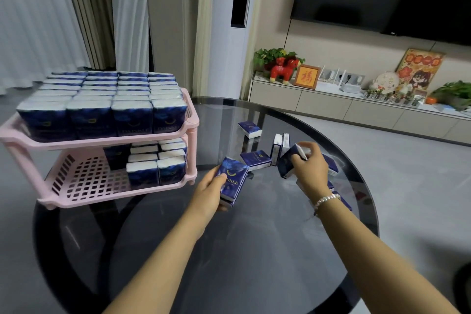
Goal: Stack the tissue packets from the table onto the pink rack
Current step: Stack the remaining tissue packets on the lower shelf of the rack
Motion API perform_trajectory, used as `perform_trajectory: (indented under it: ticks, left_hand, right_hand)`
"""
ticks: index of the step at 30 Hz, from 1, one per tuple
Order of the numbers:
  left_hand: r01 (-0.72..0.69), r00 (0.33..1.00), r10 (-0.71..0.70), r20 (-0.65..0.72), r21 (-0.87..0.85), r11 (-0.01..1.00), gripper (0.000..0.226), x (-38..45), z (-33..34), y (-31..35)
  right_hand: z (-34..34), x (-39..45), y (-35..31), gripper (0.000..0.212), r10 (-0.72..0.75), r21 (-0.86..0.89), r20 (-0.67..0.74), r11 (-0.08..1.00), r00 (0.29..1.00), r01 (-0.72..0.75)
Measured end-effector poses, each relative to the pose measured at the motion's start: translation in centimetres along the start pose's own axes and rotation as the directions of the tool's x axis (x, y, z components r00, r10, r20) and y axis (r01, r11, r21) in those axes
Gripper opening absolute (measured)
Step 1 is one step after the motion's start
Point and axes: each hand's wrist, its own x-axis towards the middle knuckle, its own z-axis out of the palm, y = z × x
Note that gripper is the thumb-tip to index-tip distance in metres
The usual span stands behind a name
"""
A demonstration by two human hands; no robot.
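Pink rack [107,141] stands at the table [254,250] edge, its top shelf full, the lower one partly filled. Beside it, the left hand [207,192] grips a tissue packet [233,180], likely bound for the lower shelf. Farther from the rack, the right hand [309,164] clasps another packet [288,163] among the loose packets [254,159].

Dim, even indoor light, soft glare on the glass table [254,237], wide-angle bending at edges.
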Motion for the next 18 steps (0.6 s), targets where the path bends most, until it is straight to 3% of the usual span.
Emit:
perform_trajectory:
  ticks: [4,12,16,18]
  left_hand:
    - [-0.002,1.000,0.002,-0.014,-0.018,1.000,0.040,-0.5,-0.1,0.0]
    - [-0.013,1.000,0.013,-0.007,0.016,1.000,0.041,-1.8,-0.1,-0.2]
    - [-0.036,0.999,0.036,-0.002,0.082,0.996,0.048,-2.2,0.3,-0.7]
    - [-0.043,0.999,0.041,0.019,0.116,0.992,0.053,-2.3,0.5,-1.0]
  right_hand:
    - [-1.8,-2.2,-0.6,0.039,0.133,0.309,0.126,0.936,0.983,-0.166]
    - [-2.2,-6.9,-1.6,0.047,0.183,0.544,0.410,0.737,0.893,-0.401]
    - [-1.1,-9.3,-2.6,0.023,0.211,0.696,0.461,0.516,0.862,-0.499]
    - [-0.2,-10.4,-2.7,0.009,0.226,0.720,0.433,0.496,0.873,-0.486]
